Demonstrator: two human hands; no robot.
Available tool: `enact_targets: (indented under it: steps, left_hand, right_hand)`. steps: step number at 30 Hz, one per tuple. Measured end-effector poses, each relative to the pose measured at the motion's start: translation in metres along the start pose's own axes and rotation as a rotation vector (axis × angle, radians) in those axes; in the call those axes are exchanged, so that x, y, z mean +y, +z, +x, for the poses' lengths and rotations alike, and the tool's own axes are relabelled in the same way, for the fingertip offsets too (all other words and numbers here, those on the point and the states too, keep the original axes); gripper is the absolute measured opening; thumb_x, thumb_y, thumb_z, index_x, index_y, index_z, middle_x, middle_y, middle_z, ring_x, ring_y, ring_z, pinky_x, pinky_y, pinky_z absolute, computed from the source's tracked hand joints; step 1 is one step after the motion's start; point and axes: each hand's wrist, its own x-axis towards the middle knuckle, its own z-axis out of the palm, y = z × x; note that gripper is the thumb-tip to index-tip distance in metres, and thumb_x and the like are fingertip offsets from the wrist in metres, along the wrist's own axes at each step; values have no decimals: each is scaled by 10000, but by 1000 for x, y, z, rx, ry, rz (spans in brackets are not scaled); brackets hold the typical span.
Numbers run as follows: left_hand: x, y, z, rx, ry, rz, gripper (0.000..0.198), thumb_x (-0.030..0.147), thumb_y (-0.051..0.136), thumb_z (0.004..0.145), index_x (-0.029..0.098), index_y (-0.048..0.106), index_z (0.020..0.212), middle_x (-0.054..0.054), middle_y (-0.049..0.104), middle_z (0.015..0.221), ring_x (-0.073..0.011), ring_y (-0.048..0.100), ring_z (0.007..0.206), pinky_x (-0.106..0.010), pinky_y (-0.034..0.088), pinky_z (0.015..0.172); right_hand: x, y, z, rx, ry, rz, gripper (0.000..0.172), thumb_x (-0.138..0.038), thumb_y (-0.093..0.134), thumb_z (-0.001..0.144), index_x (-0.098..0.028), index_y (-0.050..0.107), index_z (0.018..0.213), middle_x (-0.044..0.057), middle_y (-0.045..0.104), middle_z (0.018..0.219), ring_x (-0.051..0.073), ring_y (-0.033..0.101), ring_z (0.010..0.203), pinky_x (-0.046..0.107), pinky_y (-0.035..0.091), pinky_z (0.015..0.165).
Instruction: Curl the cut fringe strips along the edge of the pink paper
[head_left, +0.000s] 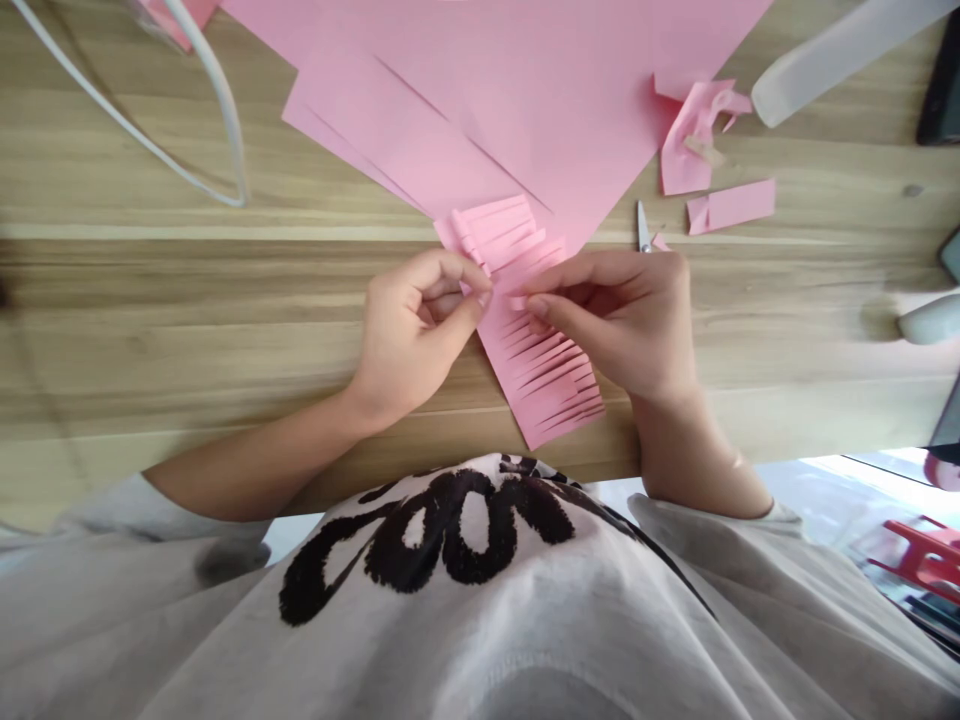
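Note:
A pink paper strip (517,385), cut into a fringe along its right side, lies slantwise in front of me. Several fringe ends at its top are folded or curled over toward the left. My left hand (420,325) is closed in a pinch at the strip's left edge, by a curled fringe end. From the right, my right hand (626,315) pinches the tip of one fringe strip, which is bent up and over. Part of the fringe is hidden beneath the right hand's fingers.
Large pink paper sheets (480,100) overlap on the wooden table (187,330) beyond my hands. Crumpled pink scraps (690,140), a small folded pink piece (739,205) and a scissors tip (643,228) lie to the right. A white cable (225,110) loops at upper left.

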Motion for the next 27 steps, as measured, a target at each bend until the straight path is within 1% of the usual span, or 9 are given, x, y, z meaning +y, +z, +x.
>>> enact_targets:
  steps: [2,5,8,11,15,19,22,27]
  left_hand:
    - [0,0,0,-3,-1,1,72,159,799,811,186,733,825,11,678,687,-79,611,615,-188,461,543]
    - [0,-1,0,0,2,7,71,179,802,820,183,732,829,6,692,699,-78,615,616,-189,467,549]
    - [0,-1,1,-1,-1,24,89,230,798,842,189,722,820,7,683,690,-86,619,621,-199,470,547]
    - [1,0,1,-2,2,44,110,264,796,850,193,718,819,10,669,677,-88,611,610,-206,463,533]
    - [0,0,0,3,8,34,87,219,800,830,190,720,811,16,661,663,-79,597,599,-196,452,528]
    - [1,-1,0,-5,-2,21,74,146,783,813,192,726,818,14,684,687,-77,604,613,-188,454,543]
    - [1,-1,1,-1,-1,15,77,141,785,807,189,726,813,14,678,680,-78,604,614,-188,449,537]
    - [2,0,0,-6,-10,-2,82,140,796,801,183,729,819,16,657,662,-80,613,621,-188,449,536]
  right_hand:
    - [0,0,0,-7,2,17,71,-161,828,775,-211,815,824,-20,760,696,106,670,594,237,565,540]
    - [0,0,0,-12,-8,37,55,-157,813,796,-202,814,827,-20,754,682,97,678,593,220,578,553]
    - [1,0,0,-13,-9,43,11,-187,806,818,-198,807,820,-21,748,674,96,685,592,218,604,569]
    - [2,0,0,-2,-4,55,21,-193,801,826,-199,797,806,-29,744,662,91,686,580,209,608,563]
    - [0,1,0,10,4,72,71,-124,784,818,-192,795,800,-38,740,642,81,688,573,193,603,568]
    - [-2,0,0,23,0,19,87,-120,796,797,-205,796,777,-34,753,675,102,697,612,233,605,583]
    - [-2,0,0,20,-9,4,117,-87,816,756,-202,794,754,-20,768,707,115,699,645,253,591,584]
    - [-1,0,1,56,4,2,160,-48,835,699,-195,772,714,-18,761,685,120,686,625,269,574,562]
